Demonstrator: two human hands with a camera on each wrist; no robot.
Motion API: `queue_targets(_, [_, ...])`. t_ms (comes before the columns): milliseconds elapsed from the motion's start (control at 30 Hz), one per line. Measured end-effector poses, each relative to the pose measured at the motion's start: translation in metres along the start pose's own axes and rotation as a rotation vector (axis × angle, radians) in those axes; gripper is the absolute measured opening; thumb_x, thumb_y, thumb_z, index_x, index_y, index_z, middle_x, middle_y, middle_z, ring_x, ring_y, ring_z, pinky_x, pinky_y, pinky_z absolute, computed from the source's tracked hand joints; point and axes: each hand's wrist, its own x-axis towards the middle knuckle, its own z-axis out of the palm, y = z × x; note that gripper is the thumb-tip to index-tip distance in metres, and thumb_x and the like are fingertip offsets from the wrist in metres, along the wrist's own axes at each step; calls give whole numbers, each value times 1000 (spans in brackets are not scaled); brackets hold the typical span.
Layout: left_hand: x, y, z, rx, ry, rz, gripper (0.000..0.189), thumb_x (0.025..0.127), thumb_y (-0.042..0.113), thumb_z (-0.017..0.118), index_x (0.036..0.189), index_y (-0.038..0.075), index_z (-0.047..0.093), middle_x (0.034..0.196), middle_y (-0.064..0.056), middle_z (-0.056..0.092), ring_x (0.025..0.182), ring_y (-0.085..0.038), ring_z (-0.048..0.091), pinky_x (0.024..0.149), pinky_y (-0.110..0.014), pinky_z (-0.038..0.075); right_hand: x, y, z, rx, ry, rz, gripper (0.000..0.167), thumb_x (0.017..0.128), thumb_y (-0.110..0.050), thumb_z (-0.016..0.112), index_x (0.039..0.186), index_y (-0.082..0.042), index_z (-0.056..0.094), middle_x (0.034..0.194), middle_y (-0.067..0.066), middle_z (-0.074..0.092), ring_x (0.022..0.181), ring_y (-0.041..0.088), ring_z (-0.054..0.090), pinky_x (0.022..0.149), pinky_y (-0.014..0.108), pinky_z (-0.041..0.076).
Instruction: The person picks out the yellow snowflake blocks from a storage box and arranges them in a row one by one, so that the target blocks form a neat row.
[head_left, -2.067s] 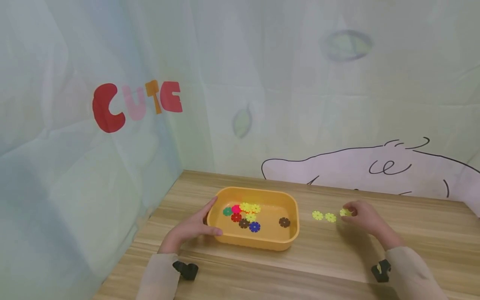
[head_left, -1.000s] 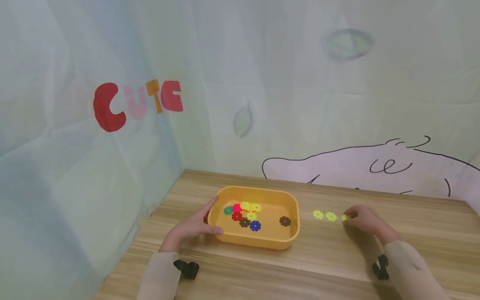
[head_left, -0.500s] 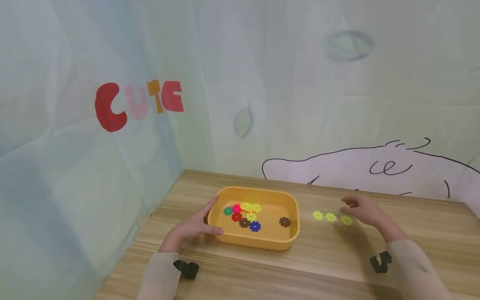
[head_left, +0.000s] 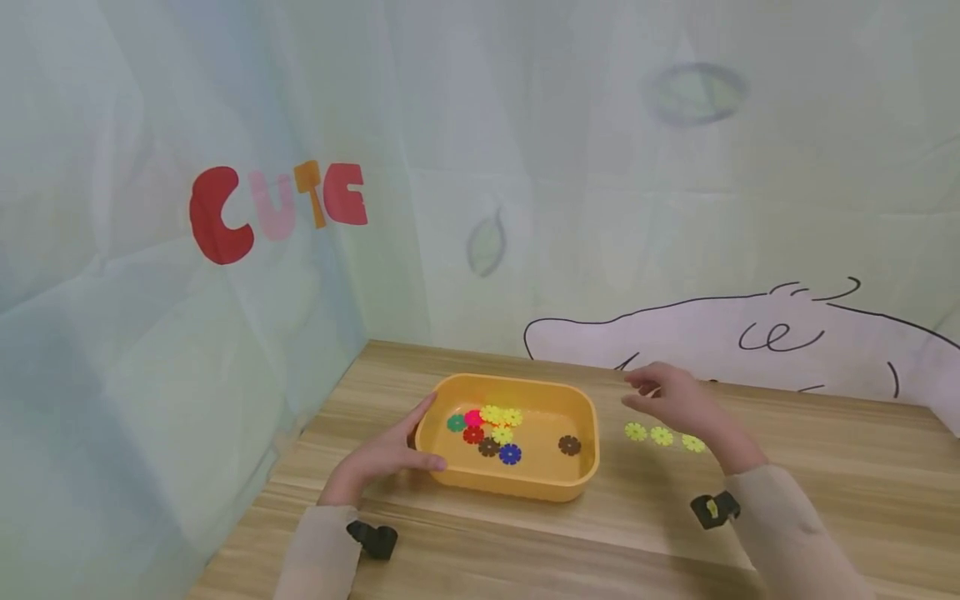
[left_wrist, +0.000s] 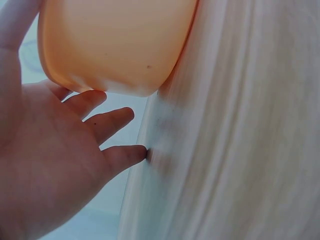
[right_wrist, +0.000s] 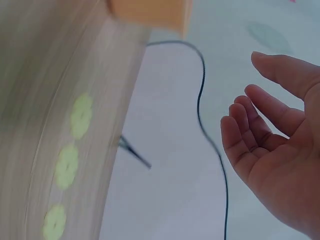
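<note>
My left hand [head_left: 382,454] holds the left end of a yellow-orange plastic tray [head_left: 517,485], thumb over the near rim. In the left wrist view, fingers [left_wrist: 110,125] spread out below the tray's wall [left_wrist: 115,45]. Inside lie several flower-shaped plastic discs: yellow ones [head_left: 502,434], a green [head_left: 456,422], a pink, a red, a blue [head_left: 510,454] and two brown [head_left: 569,445]. My right hand [head_left: 675,404] is raised over the table right of the tray, loosely bent fingers holding nothing. Below it, three yellow discs [head_left: 662,436] lie in a row.
The wood-grain table [head_left: 465,542] ends at a printed cloth wall [head_left: 585,208] behind and a side cloth with "CUTE" lettering [head_left: 221,217] at left. Black wrist mounts [head_left: 715,509] sit on both sleeves.
My right hand lets go of the third yellow disc at the row's right end, then rises and moves left toward the tray. The left hand and tray stay in place.
</note>
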Motion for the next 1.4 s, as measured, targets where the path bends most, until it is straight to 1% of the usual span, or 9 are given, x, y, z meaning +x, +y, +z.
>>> queue_targets(200, [-1, 0, -1, 9, 0, -2, 110, 75, 31, 81, 157, 19, 8, 162, -15, 8, 146, -41, 9, 112, -65, 13, 17, -28, 22, 30, -48, -28, 39, 90, -22, 68, 122, 0, 62, 115, 16, 64, 100, 27, 59, 85, 42, 54])
queue_targets(400, [-2, 0, -1, 14, -1, 20, 110, 74, 30, 82, 156, 18, 9, 162, -14, 8, 146, -40, 9, 113, -65, 11, 30, -54, 51, 57, -85, -80, 37, 89, -21, 69, 120, -2, 64, 112, 12, 65, 101, 25, 59, 86, 40, 53])
queue_targets(567, [-2, 0, 0, 23, -3, 25, 110, 74, 32, 81, 157, 19, 9, 162, -14, 8, 146, -41, 9, 112, -65, 12, 39, -69, 76, 95, -99, -67, 36, 88, -21, 70, 120, -4, 65, 112, 11, 66, 101, 23, 59, 87, 39, 52])
queue_targets(633, [-2, 0, 0, 22, -3, 23, 110, 74, 32, 81, 157, 19, 9, 162, -14, 7, 146, -41, 9, 112, -66, 12, 43, -73, 86, 108, -100, -46, 35, 88, -21, 71, 119, -4, 66, 112, 12, 66, 100, 22, 59, 86, 38, 52])
queue_targets(800, [-3, 0, 0, 21, -1, 12, 109, 75, 32, 81, 157, 20, 10, 161, -15, 8, 146, -42, 8, 112, -66, 12, 49, -83, 108, 144, -108, -22, 35, 87, -18, 71, 117, -1, 66, 111, 13, 65, 98, 23, 59, 85, 39, 52])
queue_targets(933, [-3, 0, 0, 21, -2, 9, 108, 76, 31, 80, 156, 20, 10, 161, -16, 9, 145, -41, 10, 112, -65, 13, 53, -90, 123, 139, -114, 1, 36, 86, -19, 72, 116, 0, 66, 110, 13, 66, 97, 23, 59, 87, 41, 52])
queue_targets(1100, [-3, 1, 0, 27, -5, 10, 107, 76, 31, 79, 156, 19, 10, 161, -15, 9, 145, -41, 11, 112, -65, 14, 59, -92, 140, 138, -110, 21, 34, 84, -18, 74, 111, 2, 67, 105, 14, 66, 94, 25, 60, 85, 41, 53])
queue_targets(1167, [-3, 1, 0, 24, -7, 11, 107, 77, 31, 80, 157, 19, 9, 161, -15, 9, 146, -41, 11, 112, -65, 14, 60, -91, 145, 138, -108, 29, 33, 84, -16, 74, 109, 4, 67, 103, 15, 66, 92, 25, 59, 83, 41, 53])
queue_targets(1400, [-3, 0, -1, 6, -8, 8, 107, 77, 29, 80, 157, 20, 9, 161, -15, 8, 146, -41, 10, 112, -65, 12, 60, -90, 153, 152, -136, 113, 30, 85, -16, 73, 108, 3, 66, 100, 13, 63, 84, 23, 56, 78, 39, 54])
